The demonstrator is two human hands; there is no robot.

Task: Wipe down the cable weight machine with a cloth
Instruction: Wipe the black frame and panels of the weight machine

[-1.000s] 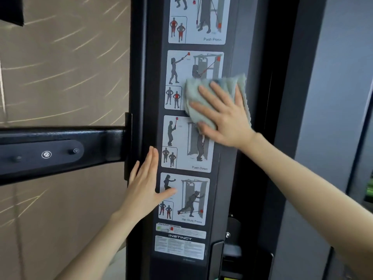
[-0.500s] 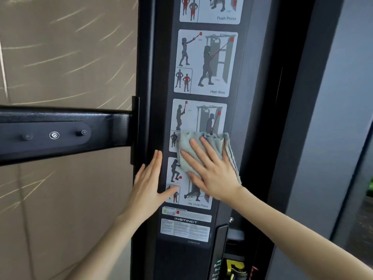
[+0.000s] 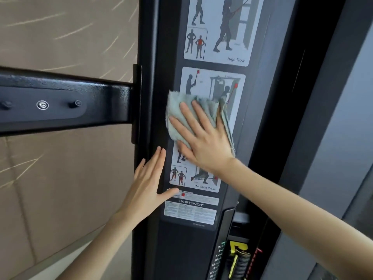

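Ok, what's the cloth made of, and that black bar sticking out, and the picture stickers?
The cloth looks like soft fuzzy fabric, maybe microfibre: its edges are fluffy and it bunches under the right hand. The black bar looks like painted metal: glossy, slightly pebbly, with bolts. The stickers look like smooth printed film, plastic or paper, I cannot tell which.

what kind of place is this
Most likely a gym or fitness room. The tall black metal machine column carries white exercise diagram stickers labelled High Row and Hip Glute Press, and a numbered weight stack with a yellow pin shows at its foot.
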